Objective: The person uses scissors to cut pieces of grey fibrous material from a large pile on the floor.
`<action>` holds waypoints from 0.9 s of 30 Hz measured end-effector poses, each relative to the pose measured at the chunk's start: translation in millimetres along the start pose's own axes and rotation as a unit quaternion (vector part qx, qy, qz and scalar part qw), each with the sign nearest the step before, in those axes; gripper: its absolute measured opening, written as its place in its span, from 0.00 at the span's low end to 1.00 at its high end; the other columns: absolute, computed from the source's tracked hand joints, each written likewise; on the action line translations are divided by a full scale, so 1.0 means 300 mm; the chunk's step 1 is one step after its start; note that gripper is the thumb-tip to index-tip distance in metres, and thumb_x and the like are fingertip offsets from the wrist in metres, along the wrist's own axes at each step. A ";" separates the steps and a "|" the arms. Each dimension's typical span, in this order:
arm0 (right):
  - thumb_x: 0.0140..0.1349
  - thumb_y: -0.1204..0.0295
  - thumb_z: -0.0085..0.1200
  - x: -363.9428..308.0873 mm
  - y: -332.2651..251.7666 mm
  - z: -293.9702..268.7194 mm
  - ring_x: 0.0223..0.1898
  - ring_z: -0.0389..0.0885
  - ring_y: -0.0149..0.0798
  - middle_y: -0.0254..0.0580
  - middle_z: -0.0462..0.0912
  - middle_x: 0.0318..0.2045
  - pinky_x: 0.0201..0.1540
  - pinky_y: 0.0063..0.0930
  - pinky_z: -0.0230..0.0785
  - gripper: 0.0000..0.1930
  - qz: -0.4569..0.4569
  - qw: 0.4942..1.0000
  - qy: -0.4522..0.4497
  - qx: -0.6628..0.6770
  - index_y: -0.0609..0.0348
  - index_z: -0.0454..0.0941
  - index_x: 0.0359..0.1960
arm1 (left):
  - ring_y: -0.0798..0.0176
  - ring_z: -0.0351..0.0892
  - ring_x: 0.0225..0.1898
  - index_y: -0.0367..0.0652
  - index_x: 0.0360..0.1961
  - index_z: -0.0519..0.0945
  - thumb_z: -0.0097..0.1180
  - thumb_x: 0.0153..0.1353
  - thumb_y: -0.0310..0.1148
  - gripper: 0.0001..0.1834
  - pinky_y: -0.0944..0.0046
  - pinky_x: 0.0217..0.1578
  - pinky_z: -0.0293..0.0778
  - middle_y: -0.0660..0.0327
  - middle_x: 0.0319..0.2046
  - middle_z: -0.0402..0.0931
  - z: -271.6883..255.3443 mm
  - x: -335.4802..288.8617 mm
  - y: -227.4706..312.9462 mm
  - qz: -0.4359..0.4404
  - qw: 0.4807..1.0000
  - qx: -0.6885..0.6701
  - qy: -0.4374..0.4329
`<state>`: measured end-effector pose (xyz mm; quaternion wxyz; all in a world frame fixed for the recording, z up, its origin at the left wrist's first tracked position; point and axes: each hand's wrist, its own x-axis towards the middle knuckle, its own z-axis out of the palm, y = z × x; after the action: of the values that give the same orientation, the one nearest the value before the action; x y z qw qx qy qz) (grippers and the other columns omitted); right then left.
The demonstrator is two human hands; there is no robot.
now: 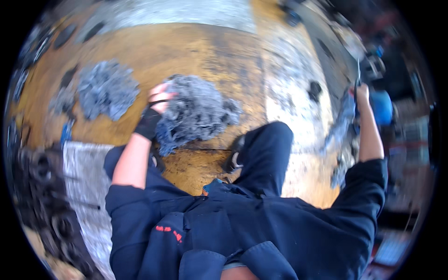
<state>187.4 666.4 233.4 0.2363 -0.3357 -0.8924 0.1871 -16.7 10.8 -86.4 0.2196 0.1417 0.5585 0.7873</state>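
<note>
On the wooden floor between my legs lies a large heap of grey, fluffy shredded cloth point(200, 107), with a bluer piece hanging at its lower left. My left hand point(160, 99), in a black wrist wrap, grips the heap's left edge with curled fingers. Out to the far right, my right hand point(362, 94) is closed round the dark handle of a tool with a thin shiny blade point(359, 70); blur hides its exact kind. A strip of blue-grey cloth point(343, 116) hangs beside that hand.
A second blue-grey cloth heap point(107, 88) lies at the left. Dark metal parts point(51, 205) line the lower left beside a pale sheet point(88, 182). A blue round container point(381, 107) stands right of my right hand. Pale sheeting point(186, 13) covers the far floor.
</note>
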 end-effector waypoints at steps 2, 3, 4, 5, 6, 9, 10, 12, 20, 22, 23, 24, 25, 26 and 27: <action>0.44 0.71 0.62 -0.013 -0.072 0.232 0.16 0.76 0.30 0.38 0.78 0.16 0.20 0.23 0.66 0.08 0.006 0.984 -0.142 0.106 0.62 0.78 0.19 | 0.60 0.78 0.41 0.34 0.53 0.70 0.52 0.45 0.22 0.28 0.64 0.41 0.72 0.59 0.42 0.76 0.126 -0.020 -0.015 -0.003 0.994 -0.097 -0.049; 0.44 0.69 0.62 -0.036 -0.165 0.357 0.15 0.75 0.31 0.38 0.78 0.16 0.20 0.25 0.66 0.09 -0.020 0.984 -0.165 0.066 0.62 0.77 0.19 | 0.59 0.79 0.40 0.35 0.52 0.71 0.52 0.45 0.22 0.27 0.63 0.39 0.73 0.57 0.40 0.76 0.191 -0.047 0.027 -0.053 0.997 -0.025 -0.044; 0.44 0.67 0.63 -0.087 -0.310 0.514 0.15 0.74 0.31 0.39 0.77 0.16 0.20 0.26 0.65 0.11 -0.051 0.980 -0.189 0.031 0.63 0.77 0.19 | 0.60 0.79 0.39 0.36 0.47 0.72 0.52 0.46 0.23 0.23 0.64 0.38 0.73 0.55 0.37 0.76 0.207 -0.075 0.044 -0.049 0.991 0.125 -0.030; 0.46 0.68 0.63 -0.080 -0.401 0.629 0.17 0.74 0.29 0.36 0.77 0.17 0.21 0.24 0.65 0.11 -0.094 0.969 -0.227 0.008 0.64 0.78 0.22 | 0.61 0.79 0.36 0.37 0.42 0.72 0.52 0.46 0.26 0.18 0.64 0.37 0.73 0.53 0.33 0.76 0.240 -0.072 0.053 -0.056 0.973 0.224 -0.017; 0.49 0.68 0.63 -0.057 -0.513 0.751 0.19 0.75 0.26 0.34 0.77 0.18 0.22 0.23 0.64 0.11 -0.135 0.955 -0.262 -0.017 0.65 0.78 0.24 | 0.52 0.76 0.33 0.37 0.38 0.72 0.50 0.43 0.26 0.17 0.58 0.36 0.70 0.49 0.30 0.75 0.275 -0.090 0.095 -0.038 0.946 0.323 -0.011; 0.53 0.66 0.63 -0.142 -1.043 1.067 0.27 0.81 0.32 0.41 0.82 0.25 0.31 0.21 0.72 0.14 -0.194 0.905 -0.364 0.105 0.67 0.78 0.31 | 0.55 0.76 0.32 0.35 0.35 0.71 0.52 0.42 0.30 0.17 0.59 0.34 0.70 0.49 0.29 0.74 0.248 -0.116 0.123 -0.090 0.975 0.202 -0.024; 0.53 0.66 0.63 -0.177 -1.215 1.141 0.33 0.82 0.35 0.45 0.82 0.31 0.38 0.23 0.75 0.17 -0.202 0.864 -0.411 0.207 0.69 0.76 0.37 | 0.58 0.77 0.29 0.33 0.35 0.70 0.54 0.41 0.33 0.19 0.62 0.32 0.71 0.50 0.29 0.74 0.238 -0.108 0.137 -0.064 0.978 0.198 -0.031; 0.54 0.63 0.62 -0.386 -1.603 1.176 0.36 0.82 0.39 0.49 0.81 0.35 0.44 0.29 0.74 0.21 -0.287 0.832 -0.411 0.238 0.70 0.75 0.39 | 0.57 0.77 0.30 0.33 0.35 0.72 0.54 0.42 0.34 0.19 0.61 0.33 0.71 0.51 0.29 0.74 0.210 -0.096 0.155 -0.036 0.966 0.255 -0.002; 0.50 0.60 0.66 -0.766 -1.948 1.236 0.23 0.82 0.30 0.40 0.79 0.20 0.21 0.23 0.71 0.18 -0.372 0.798 -0.449 0.153 0.65 0.76 0.27 | 0.61 0.77 0.29 0.38 0.27 0.80 0.60 0.45 0.30 0.08 0.64 0.32 0.70 0.53 0.27 0.78 0.203 -0.044 0.210 0.080 0.942 0.303 0.118; 0.48 0.61 0.67 -0.716 -1.829 1.259 0.21 0.81 0.30 0.40 0.79 0.19 0.21 0.22 0.70 0.18 -0.389 0.795 -0.438 0.157 0.64 0.77 0.26 | 0.64 0.77 0.27 0.40 0.29 0.82 0.61 0.45 0.31 0.09 0.65 0.31 0.70 0.55 0.22 0.78 0.196 -0.030 0.227 0.044 0.968 0.234 0.081; 0.48 0.61 0.67 -0.706 -1.772 1.241 0.23 0.81 0.31 0.41 0.80 0.24 0.22 0.20 0.70 0.19 -0.367 0.799 -0.453 0.149 0.65 0.77 0.29 | 0.58 0.77 0.29 0.41 0.30 0.82 0.61 0.44 0.34 0.11 0.63 0.34 0.71 0.56 0.25 0.79 0.171 -0.025 0.205 0.079 0.958 0.260 0.092; 0.48 0.61 0.67 -0.699 -1.705 1.219 0.25 0.80 0.31 0.42 0.81 0.29 0.23 0.19 0.69 0.20 -0.344 0.802 -0.467 0.140 0.66 0.77 0.32 | 0.53 0.78 0.31 0.41 0.30 0.82 0.62 0.43 0.37 0.13 0.60 0.36 0.72 0.56 0.27 0.80 0.140 -0.016 0.175 0.114 0.946 0.285 0.103; 0.48 0.60 0.67 -0.692 -1.636 1.180 0.27 0.80 0.31 0.43 0.82 0.34 0.24 0.17 0.68 0.21 -0.321 0.807 -0.478 0.130 0.66 0.77 0.35 | 0.54 0.78 0.29 0.41 0.31 0.82 0.63 0.42 0.37 0.15 0.61 0.35 0.72 0.56 0.27 0.80 0.110 -0.010 0.128 0.287 0.899 0.299 0.141; 0.48 0.61 0.67 -0.691 -1.573 1.147 0.27 0.80 0.31 0.44 0.82 0.35 0.24 0.17 0.68 0.22 -0.307 0.800 -0.494 0.146 0.67 0.76 0.36 | 0.55 0.78 0.27 0.40 0.32 0.82 0.64 0.41 0.37 0.16 0.62 0.33 0.72 0.56 0.28 0.80 0.076 -0.004 0.093 0.451 0.820 0.302 0.181; 0.48 0.61 0.67 -0.684 -1.486 1.105 0.28 0.80 0.30 0.44 0.82 0.36 0.24 0.17 0.69 0.22 -0.288 0.798 -0.504 0.159 0.67 0.76 0.36 | 0.57 0.78 0.28 0.38 0.31 0.82 0.65 0.41 0.36 0.16 0.62 0.33 0.72 0.57 0.28 0.80 0.079 0.015 0.111 0.263 0.936 0.168 0.165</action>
<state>-85.7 153.2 120.8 -0.1539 0.1212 -0.8985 0.3928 -15.6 23.1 -47.1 -0.1177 0.1861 0.6537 0.7240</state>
